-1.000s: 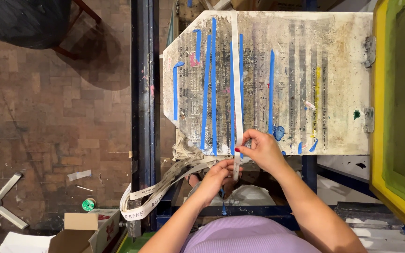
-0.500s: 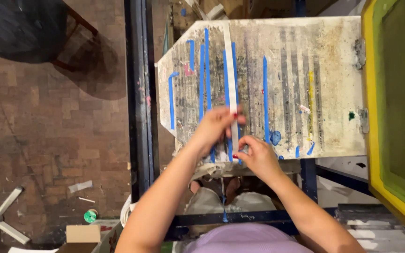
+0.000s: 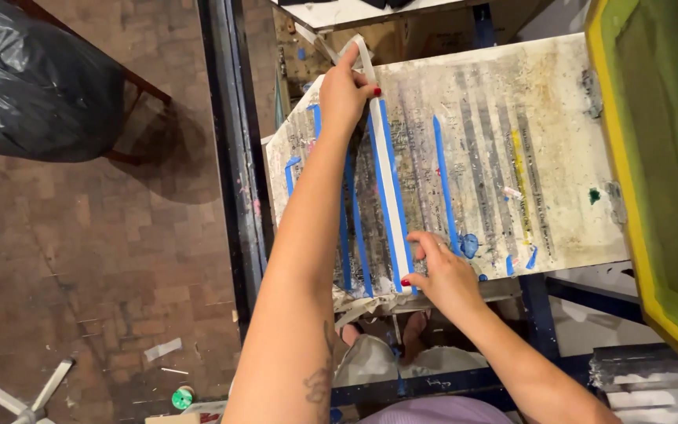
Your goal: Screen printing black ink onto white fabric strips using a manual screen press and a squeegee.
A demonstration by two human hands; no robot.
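Nearest, the right hand (image 3: 445, 275) presses the near end of a long white strip (image 3: 386, 188) flat against the near edge of a stained, paint-streaked board (image 3: 559, 141), thumb and fingers closed down on the strip. From that pinch the strip runs away across the board, lying between blue tape lines. At its far end the left hand (image 3: 347, 94) pinches it between thumb and fingers, holding that end lifted and curled just past the board's far edge, so the strip is stretched between the two grips.

Just right of the right hand's grip sit a round blue blob (image 3: 469, 246) and two short blue tape scraps (image 3: 531, 257). Farther right on the board are one yellow stripe (image 3: 522, 180), several grey stripes and one small green spot (image 3: 594, 195). About five long blue tape lines (image 3: 442, 180) run the same way as the strip, most of them left of it, under the left forearm.

Beyond the board's right side stands one yellow-framed screen (image 3: 653, 180) with green mesh. Well left of the left hand, on the brick floor, lies one black plastic bag (image 3: 41, 86); nearer the person, one small green roll (image 3: 183, 398) lies on the floor.
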